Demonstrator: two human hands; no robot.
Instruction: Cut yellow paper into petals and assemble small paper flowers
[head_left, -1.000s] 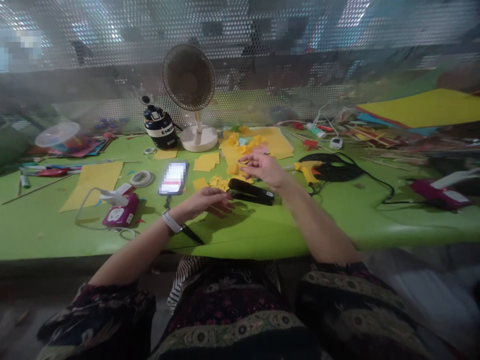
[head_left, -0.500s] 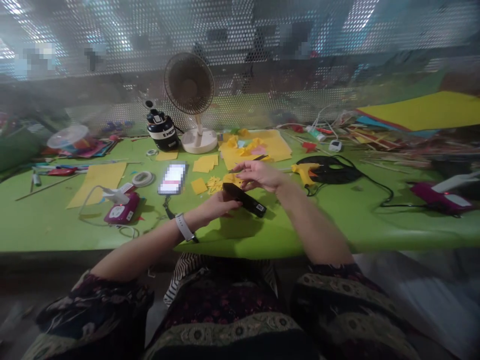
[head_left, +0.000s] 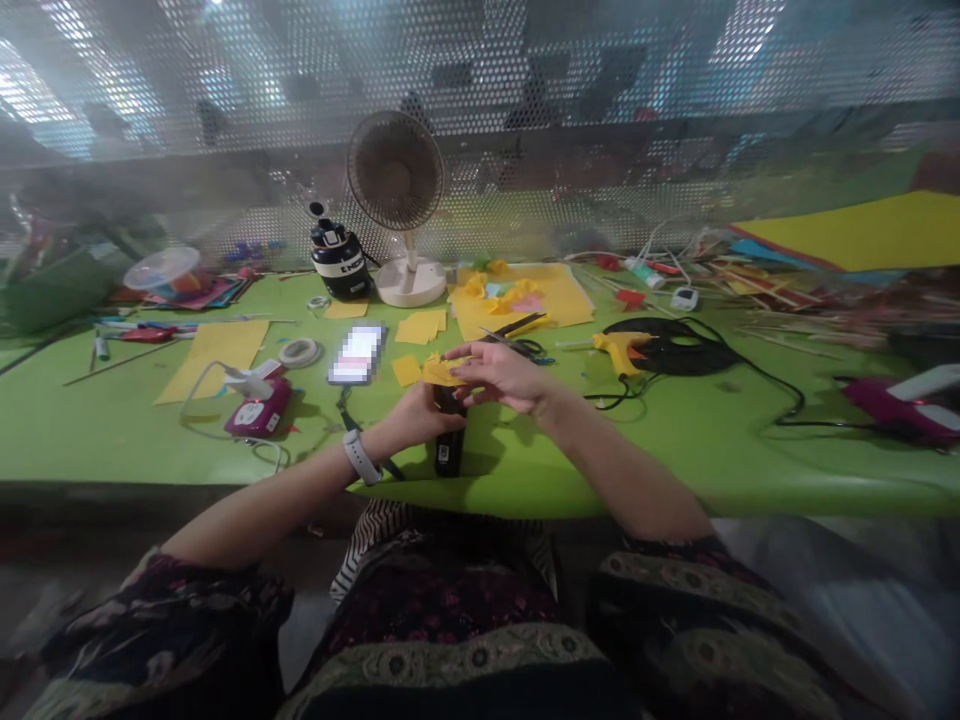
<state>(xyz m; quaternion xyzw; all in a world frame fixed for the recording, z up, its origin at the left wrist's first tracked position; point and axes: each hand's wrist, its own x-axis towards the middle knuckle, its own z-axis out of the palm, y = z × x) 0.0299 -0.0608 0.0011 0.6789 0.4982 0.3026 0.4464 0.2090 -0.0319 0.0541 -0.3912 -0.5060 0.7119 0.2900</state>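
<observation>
My left hand (head_left: pixel 420 415) is wrapped round a long, narrow black object (head_left: pixel 448 455) with a small white label near its close end. The object points away from me, its near end by the table edge; its kind I cannot make out. Between the bent fingers of my right hand (head_left: pixel 501 376) is a crumpled piece of yellow paper (head_left: pixel 441 372), at the black object's far end. Where paper and object meet is partly hidden by my fingers. Just behind lie scissors (head_left: pixel 525 345) and small yellow paper squares (head_left: pixel 406 371).
A phone (head_left: pixel 358 354), a tape roll (head_left: pixel 300 352) and a purple power socket (head_left: pixel 259 405) lie leftward. To the right are a yellow glue gun (head_left: pixel 622 352) with its cord and a black fan-shaped item (head_left: pixel 686 347). A desk fan (head_left: pixel 409 283) and bottle (head_left: pixel 341 265) stand behind.
The black object has swung from slanting to pointing almost straight away from me. My right hand has come lower and left, with the yellow paper, to its far end. The view shifted slightly.
</observation>
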